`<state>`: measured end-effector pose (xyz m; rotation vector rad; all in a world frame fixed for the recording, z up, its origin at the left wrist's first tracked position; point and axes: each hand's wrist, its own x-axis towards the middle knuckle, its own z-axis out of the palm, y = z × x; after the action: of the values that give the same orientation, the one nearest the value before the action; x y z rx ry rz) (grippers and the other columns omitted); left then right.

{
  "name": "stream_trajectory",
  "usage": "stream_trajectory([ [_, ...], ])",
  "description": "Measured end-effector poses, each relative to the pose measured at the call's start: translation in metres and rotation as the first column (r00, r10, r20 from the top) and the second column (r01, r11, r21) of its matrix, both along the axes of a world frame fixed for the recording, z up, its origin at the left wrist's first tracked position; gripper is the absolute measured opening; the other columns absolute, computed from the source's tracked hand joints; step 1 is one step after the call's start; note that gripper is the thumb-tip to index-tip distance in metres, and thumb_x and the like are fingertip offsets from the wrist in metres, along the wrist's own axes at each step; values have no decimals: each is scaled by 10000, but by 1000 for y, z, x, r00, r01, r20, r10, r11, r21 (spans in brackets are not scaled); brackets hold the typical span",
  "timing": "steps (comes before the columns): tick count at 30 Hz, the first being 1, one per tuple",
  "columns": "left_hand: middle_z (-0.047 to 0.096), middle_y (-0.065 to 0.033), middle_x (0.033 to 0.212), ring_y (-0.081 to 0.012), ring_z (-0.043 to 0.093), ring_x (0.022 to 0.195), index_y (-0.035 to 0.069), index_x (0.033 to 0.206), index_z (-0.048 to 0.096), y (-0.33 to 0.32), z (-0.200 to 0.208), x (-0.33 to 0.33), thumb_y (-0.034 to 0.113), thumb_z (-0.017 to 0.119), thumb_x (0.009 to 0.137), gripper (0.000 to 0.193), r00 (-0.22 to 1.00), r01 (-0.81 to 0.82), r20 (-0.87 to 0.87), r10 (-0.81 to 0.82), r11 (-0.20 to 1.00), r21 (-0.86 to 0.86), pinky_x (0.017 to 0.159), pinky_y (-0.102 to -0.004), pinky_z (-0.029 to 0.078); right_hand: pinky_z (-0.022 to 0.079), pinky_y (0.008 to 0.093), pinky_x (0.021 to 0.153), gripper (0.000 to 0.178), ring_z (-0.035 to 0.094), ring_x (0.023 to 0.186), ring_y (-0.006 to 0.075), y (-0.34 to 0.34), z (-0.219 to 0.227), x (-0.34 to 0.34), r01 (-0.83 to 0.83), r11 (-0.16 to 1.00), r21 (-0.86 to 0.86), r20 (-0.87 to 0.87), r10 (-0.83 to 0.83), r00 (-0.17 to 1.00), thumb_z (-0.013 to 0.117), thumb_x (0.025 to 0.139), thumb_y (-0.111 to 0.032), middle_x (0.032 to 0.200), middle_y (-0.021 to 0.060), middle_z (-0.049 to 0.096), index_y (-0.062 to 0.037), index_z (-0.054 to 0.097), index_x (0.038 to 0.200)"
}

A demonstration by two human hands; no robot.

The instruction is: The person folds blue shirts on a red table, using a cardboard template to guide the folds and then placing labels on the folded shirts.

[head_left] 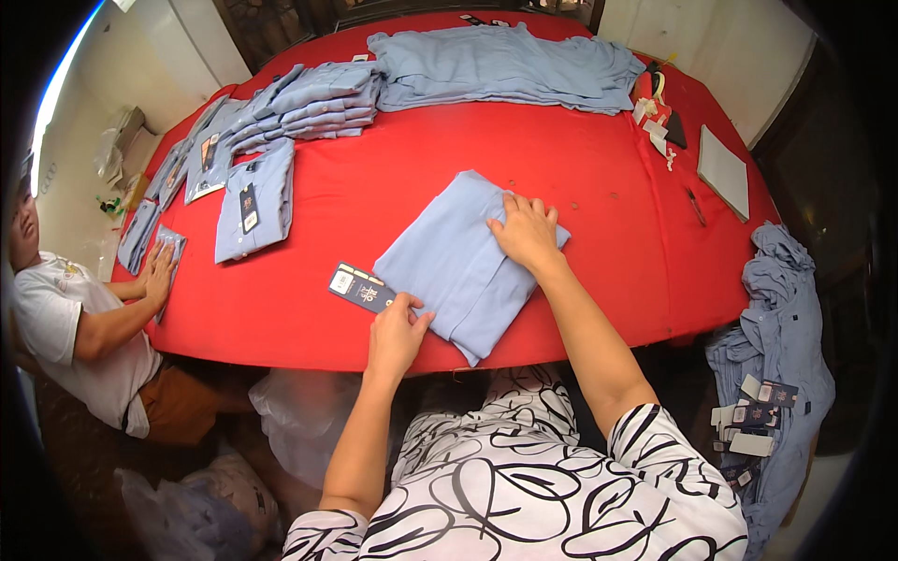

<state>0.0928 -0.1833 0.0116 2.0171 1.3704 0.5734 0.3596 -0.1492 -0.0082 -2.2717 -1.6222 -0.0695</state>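
Note:
A light blue folded shirt (458, 252) lies on the red-covered table (365, 196) in front of me. A dark hang tag (360, 286) with a white label sticks out past its left edge. At the near end of that tag, my left hand (397, 337) is closed, thumb and fingers bent together at the shirt's edge. What exactly lies under the fingertips is partly hidden. My right hand (527, 232) rests flat on the shirt's far right part, fingers spread.
Folded shirts (309, 103) and a tagged shirt (254, 204) lie left; a flat pile (505, 67) lies at the back. A co-worker (84, 327) presses a packed shirt at the left edge. Loose shirts (781, 318) hang at right, near a white pad (724, 172).

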Motion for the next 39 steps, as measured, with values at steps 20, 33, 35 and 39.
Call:
stream_trajectory([
  [20,598,-123,726,-236,575,614,-5,916,576,-12,-16,40,185,749,819,275,972,-81,232,45,985,150,613,-366,477,459,413,896,270,585,1053,291,-105,43,36,103,968,229,-213,-53,976,654,881,-226,1083,141,623,-43,667,1080],
  [33,616,-84,617,-142,605,488,-12,1088,512,-2,-10,23,256,513,1010,279,893,132,427,143,825,-550,427,-256,464,489,445,776,223,632,888,359,-137,40,18,240,963,-125,-443,-270,855,695,847,-243,908,189,661,-31,630,874],
  [35,663,-129,761,-180,677,610,-42,1197,449,-4,0,24,227,506,1012,331,891,249,447,84,732,-634,501,-267,526,499,440,748,223,648,850,341,-135,35,29,156,969,-190,-355,-216,909,674,869,-246,874,188,661,-30,619,885],
  [39,632,-148,1121,-240,699,888,0,1260,476,8,18,36,220,511,1008,336,783,332,609,127,743,-581,731,-329,583,478,284,621,207,640,764,145,-116,44,54,20,980,-199,-696,-155,701,630,932,-231,727,86,649,-31,579,923],
])
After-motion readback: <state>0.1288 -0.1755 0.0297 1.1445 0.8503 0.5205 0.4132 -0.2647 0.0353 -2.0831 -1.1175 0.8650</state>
